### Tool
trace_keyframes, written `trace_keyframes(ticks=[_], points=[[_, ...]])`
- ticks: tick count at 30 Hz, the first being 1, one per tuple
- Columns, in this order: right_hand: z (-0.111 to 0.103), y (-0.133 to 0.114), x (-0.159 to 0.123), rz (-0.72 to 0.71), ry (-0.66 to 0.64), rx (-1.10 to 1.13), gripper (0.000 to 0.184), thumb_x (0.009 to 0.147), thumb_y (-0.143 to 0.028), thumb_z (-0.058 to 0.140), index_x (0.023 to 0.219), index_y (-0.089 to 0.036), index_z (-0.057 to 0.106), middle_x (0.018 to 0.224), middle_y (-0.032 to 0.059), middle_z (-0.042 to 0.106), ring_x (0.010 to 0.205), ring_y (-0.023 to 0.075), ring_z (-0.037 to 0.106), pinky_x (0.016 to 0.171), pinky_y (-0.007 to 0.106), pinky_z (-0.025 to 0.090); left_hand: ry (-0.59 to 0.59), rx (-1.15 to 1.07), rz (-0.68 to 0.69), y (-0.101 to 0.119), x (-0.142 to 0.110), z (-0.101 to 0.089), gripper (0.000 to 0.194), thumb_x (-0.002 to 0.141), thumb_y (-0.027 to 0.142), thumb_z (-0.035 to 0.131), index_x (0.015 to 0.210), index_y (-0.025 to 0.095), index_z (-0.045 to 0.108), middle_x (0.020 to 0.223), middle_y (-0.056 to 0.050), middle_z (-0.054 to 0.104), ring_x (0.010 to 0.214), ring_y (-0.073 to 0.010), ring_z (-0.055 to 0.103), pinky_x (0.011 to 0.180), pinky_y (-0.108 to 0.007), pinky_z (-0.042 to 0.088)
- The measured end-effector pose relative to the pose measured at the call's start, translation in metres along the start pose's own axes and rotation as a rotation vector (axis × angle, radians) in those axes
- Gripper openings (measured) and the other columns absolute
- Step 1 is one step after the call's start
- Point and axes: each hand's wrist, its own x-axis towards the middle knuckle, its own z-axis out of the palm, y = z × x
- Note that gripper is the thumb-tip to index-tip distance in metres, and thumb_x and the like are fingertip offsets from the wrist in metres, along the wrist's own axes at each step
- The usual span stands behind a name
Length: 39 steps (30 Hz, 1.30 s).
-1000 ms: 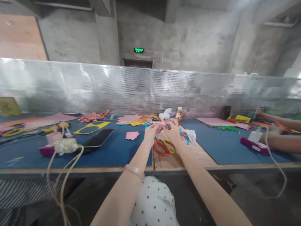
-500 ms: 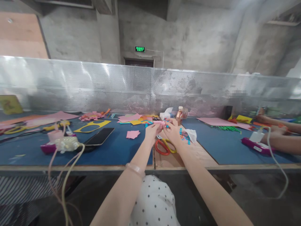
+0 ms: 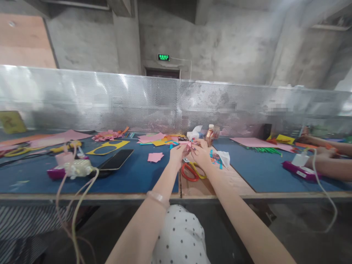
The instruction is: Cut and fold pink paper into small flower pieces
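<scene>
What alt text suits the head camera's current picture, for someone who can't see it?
The left hand and right hand hold a small pink piece, apparently paper, above a cluttered table. Nearer the camera lie red and yellow scissor handles; to the left, pink paper cutouts and a black phone.

Both of the person's arms reach forward past the near edge of the tabletop [image 3: 240,187], the left arm [image 3: 145,220] and the right arm [image 3: 238,212] slanting inward toward each other. The left hand [image 3: 178,152] and right hand [image 3: 200,149] come together just above the tabletop, fingers bent and fingertips pinched close, the backs of both turned this way.
</scene>
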Motion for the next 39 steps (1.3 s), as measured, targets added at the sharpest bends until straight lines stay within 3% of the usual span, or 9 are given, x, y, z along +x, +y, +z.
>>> trace_keyframes(ticks=[14, 26, 39], points=[[0.0006, 0.0018, -0.0017, -0.010, -0.071, 0.013, 0.015, 0.073, -0.016, 0.049, 0.075, -0.021, 0.064, 0.097, 0.0069, 0.052, 0.090, 0.0199, 0.046, 0.083, 0.037, 0.040, 0.014, -0.033, -0.035, 0.0001, -0.0003, -0.0005, 0.015, 0.056, 0.020, 0.068, 0.064, 0.010, 0.061, 0.064, -0.006, 0.064, 0.059, -0.0115, 0.061, 0.069, -0.026, 0.048], [-0.0026, 0.0016, -0.0050, -0.037, -0.181, -0.049, 0.029, 0.070, -0.010, 0.045, 0.089, -0.020, 0.065, 0.106, 0.0084, 0.048, 0.099, 0.0231, 0.040, 0.090, 0.041, 0.035, 0.027, -0.077, -0.077, 0.0015, 0.0014, -0.0004, 0.017, 0.060, 0.018, 0.068, 0.073, 0.009, 0.063, 0.069, -0.008, 0.066, 0.062, -0.0139, 0.063, 0.071, -0.029, 0.050], [-0.0036, -0.0022, -0.0059, -0.049, -0.220, -0.089, 0.034, 0.066, -0.007, 0.044, 0.091, -0.019, 0.064, 0.111, 0.0088, 0.047, 0.105, 0.0243, 0.038, 0.093, 0.041, 0.034, 0.045, -0.113, -0.107, -0.0004, 0.0025, -0.0015, 0.012, 0.060, 0.014, 0.068, 0.068, 0.009, 0.061, 0.062, -0.004, 0.065, 0.059, -0.0118, 0.062, 0.073, -0.027, 0.049]])
